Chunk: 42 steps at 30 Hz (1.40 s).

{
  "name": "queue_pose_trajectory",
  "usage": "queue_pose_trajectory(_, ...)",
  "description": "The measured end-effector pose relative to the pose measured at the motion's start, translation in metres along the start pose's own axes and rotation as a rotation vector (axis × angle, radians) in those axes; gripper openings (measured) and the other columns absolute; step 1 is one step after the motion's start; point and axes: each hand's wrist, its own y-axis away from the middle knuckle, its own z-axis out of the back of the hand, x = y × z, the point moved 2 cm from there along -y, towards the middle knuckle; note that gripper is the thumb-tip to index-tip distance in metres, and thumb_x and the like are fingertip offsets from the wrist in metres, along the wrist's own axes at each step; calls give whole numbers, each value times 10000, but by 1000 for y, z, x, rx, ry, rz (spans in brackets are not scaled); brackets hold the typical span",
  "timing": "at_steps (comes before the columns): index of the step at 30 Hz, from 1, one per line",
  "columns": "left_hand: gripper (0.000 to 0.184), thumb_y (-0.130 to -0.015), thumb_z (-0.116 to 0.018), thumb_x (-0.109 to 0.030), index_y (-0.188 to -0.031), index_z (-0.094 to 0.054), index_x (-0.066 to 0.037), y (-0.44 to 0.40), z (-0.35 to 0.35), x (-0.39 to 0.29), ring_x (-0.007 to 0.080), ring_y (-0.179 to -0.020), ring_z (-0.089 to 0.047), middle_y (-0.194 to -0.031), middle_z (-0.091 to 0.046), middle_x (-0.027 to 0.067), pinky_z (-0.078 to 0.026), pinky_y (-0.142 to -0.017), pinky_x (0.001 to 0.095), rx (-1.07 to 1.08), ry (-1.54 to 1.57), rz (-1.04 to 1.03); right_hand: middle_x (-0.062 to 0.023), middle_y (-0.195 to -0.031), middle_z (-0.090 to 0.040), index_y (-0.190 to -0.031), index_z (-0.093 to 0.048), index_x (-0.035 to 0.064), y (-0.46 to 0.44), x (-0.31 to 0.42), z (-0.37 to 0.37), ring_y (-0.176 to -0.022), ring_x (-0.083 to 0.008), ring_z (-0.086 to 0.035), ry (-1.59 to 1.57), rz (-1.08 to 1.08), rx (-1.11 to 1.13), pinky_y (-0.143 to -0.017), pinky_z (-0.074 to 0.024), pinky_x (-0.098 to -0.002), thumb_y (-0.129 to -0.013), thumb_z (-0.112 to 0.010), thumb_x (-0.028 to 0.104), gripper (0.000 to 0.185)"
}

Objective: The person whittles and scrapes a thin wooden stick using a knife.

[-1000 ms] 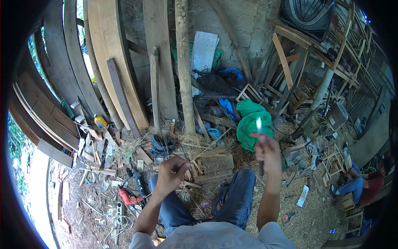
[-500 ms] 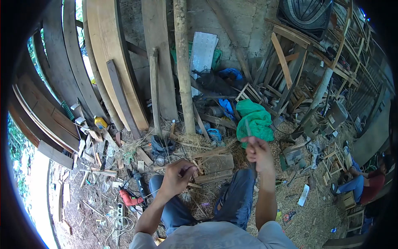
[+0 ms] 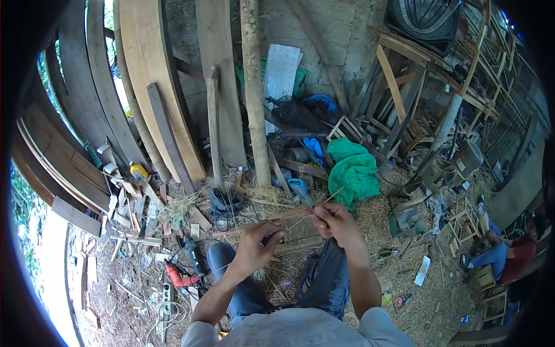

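My right hand (image 3: 338, 224) is closed around a knife, its handle mostly hidden in my fingers. The knife's grey blade (image 3: 304, 198) points up and to the left, slightly blurred. To the left of it, my left hand (image 3: 260, 246) is pinched shut, fingers curled toward the knife. A thin pale strip (image 3: 298, 221) runs between the two hands, close to the blade; it seems to end in my left fingers, though its grip there is hard to make out. Both hands are above my knees, over a wooden block (image 3: 303, 228) on the ground.
A red power drill (image 3: 182, 276) and a power strip (image 3: 167, 301) with tangled cord lie at left. Green sheeting (image 3: 352, 173) is heaped ahead. Tall planks (image 3: 156, 75) lean on the wall. A seated person (image 3: 509, 254) is at far right. Wood scraps litter the ground.
My right hand has come down and left, and the blade has tilted from upright to the left. My left hand has shifted slightly right, so the hands are closer together.
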Motion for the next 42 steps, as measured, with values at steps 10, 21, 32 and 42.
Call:
queue_pose_trajectory(10, 42, -816, -669, -3, -856, -659, 4, 11, 8, 2, 172, -597, -576, -777, -638, 103, -436, -541, 289, -5, -57, -32, 64, -599, -397, -1053, -595, -56, -4, 9, 47, -447, -3, -290, -76, 41, -110, -388, -224, -182, -983, -514, 258, 332)
queue_pose_trajectory(21, 57, -825, -657, -1, -881, -658, 9, 0, -4, 10, 163, -590, -590, -751, -638, 103, -436, -539, 283, -26, 14, 45, 46, -577, -411, -1107, -615, 21, -9, -20, -9, -438, -22, -298, 81, 39, 21, -391, -230, -201, -966, -532, 340, 358)
queue_pose_trajectory(32, 40, -825, -662, -9, -858, -651, 11, 2, -5, 2, 188, -602, -590, -741, -625, 105, -441, -550, 301, -1, -15, -67, 49, -616, -423, -1079, -630, -13, -2, -6, -15, -492, -25, -335, 51, -62, 108, -437, -260, -194, -995, -488, 231, 294)
queue_pose_trajectory(42, 25, -855, -639, -16, -845, -648, 6, 23, 17, 23, 115, -567, -558, -732, -630, 71, -423, -526, 288, 79, 100, 92, 53, -602, -416, -1112, -588, -25, 1, 11, 71, -460, -16, -316, -77, 139, -288, -403, -227, -194, -968, -537, 315, 373)
